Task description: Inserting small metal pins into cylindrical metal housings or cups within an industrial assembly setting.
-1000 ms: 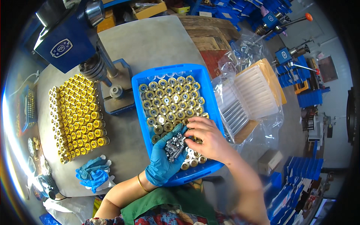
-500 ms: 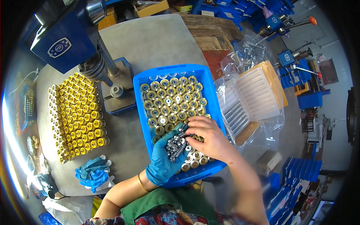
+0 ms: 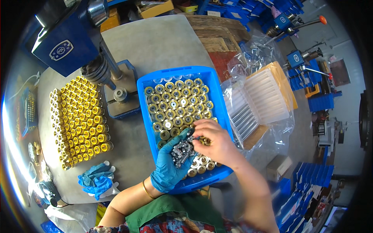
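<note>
My left hand (image 3: pixel 168 167), in a blue glove, is cupped palm up around a heap of small shiny metal parts (image 3: pixel 181 153). Over the heap's right side, my bare right hand (image 3: pixel 217 144) bends its fingers together in a pinch; whatever lies between the fingertips is hidden. Both hands are above a blue plastic bin (image 3: pixel 143 112). Rows of round brass-coloured metal pieces (image 3: pixel 179 102) fill the bin, most with a dark centre and a few with a bright one. Pieces nearest me look paler, with open centres.
A blue bench press (image 3: pixel 66 50) stands at the upper left. Below it are rows of yellow-topped cylinders (image 3: pixel 81 124) and crumpled blue gloves (image 3: pixel 96 179). To the bin's right, a white plastic tray (image 3: pixel 268 97) with metal rods lies on plastic wrap. A small box (image 3: pixel 279 167) sits nearby.
My right fingers have curled in slightly at the heap's edge. The small metal parts in my left palm have shifted a little. The bin's place in view is almost the same.
</note>
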The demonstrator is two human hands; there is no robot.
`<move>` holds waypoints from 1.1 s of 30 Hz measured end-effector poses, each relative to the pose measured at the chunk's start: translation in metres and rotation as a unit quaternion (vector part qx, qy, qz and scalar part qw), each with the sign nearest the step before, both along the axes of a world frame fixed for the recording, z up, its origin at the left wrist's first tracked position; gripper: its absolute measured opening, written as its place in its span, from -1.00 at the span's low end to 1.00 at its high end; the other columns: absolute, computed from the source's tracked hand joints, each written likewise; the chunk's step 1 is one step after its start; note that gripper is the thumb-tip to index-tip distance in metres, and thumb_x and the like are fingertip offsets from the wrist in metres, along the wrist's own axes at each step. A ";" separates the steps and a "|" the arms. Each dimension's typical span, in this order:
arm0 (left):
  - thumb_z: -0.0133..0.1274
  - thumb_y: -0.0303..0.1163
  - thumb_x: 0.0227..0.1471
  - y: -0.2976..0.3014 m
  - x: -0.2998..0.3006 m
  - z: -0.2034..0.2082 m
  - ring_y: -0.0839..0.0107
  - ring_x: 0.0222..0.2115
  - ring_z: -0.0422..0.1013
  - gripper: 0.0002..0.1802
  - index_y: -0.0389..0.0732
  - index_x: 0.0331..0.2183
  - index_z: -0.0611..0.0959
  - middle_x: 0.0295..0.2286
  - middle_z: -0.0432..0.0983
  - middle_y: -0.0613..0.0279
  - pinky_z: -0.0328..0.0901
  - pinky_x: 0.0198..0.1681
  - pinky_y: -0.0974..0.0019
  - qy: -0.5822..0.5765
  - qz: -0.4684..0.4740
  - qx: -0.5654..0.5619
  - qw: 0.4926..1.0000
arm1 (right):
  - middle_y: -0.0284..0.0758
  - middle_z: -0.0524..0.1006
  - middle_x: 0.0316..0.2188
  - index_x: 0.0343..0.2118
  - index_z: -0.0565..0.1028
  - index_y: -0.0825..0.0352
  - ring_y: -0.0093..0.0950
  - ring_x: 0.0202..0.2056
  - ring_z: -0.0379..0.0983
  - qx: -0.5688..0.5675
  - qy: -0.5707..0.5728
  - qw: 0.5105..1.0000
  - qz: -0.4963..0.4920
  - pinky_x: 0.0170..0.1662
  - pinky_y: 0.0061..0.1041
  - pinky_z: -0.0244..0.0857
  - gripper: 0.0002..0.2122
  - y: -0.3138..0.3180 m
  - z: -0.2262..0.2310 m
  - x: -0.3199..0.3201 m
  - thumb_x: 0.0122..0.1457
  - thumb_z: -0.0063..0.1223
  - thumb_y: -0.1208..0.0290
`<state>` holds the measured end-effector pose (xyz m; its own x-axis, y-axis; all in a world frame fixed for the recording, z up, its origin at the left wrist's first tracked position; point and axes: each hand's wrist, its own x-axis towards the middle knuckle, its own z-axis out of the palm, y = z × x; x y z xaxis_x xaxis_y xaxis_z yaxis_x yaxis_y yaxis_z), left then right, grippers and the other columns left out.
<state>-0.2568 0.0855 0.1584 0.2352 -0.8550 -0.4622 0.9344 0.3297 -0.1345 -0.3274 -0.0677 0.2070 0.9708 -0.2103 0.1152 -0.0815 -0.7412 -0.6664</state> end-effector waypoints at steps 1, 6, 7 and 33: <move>-0.19 -0.37 0.17 -0.001 0.001 0.001 0.29 -0.18 0.48 -0.67 -0.26 -0.09 0.54 -0.18 0.53 0.12 0.38 -0.04 0.22 0.000 0.001 0.001 1.000 | -0.29 0.52 -0.28 -0.46 0.53 0.36 -0.34 -0.02 0.36 -0.003 -0.024 0.999 -0.034 0.04 -0.33 0.17 -0.86 -0.006 0.000 -0.002 -0.07 0.19 0.43; -0.19 -0.41 0.17 -0.001 0.000 0.014 0.18 -0.01 0.36 -0.65 -0.33 -0.05 0.48 -0.07 0.45 0.04 0.23 0.13 0.11 0.033 -0.013 0.055 0.998 | -0.33 0.49 -0.22 -0.45 0.53 0.37 -0.40 0.03 0.28 -0.345 -0.013 0.937 -0.060 0.07 -0.15 0.07 -0.87 -0.042 -0.021 -0.001 -0.09 0.16 0.47; -0.19 -0.41 0.17 -0.001 -0.002 0.016 0.18 -0.01 0.36 -0.65 -0.33 -0.05 0.48 -0.07 0.45 0.04 0.23 0.13 0.11 0.032 -0.015 0.053 0.998 | -0.33 0.49 -0.22 -0.45 0.53 0.37 -0.40 0.03 0.28 -0.347 -0.013 0.936 -0.061 0.07 -0.15 0.07 -0.87 -0.046 -0.029 -0.003 -0.09 0.16 0.47; -0.12 -0.39 0.15 0.025 0.016 0.035 0.23 0.01 0.34 -0.73 -0.25 -0.12 0.52 -0.12 0.48 0.12 0.12 0.19 0.09 -0.048 -0.007 0.032 0.998 | -0.32 0.53 -0.42 -0.43 0.53 0.31 -0.33 -0.25 0.43 -0.045 0.008 0.999 0.005 -0.17 -0.36 0.31 -0.89 -0.008 0.002 -0.034 -0.02 0.17 0.42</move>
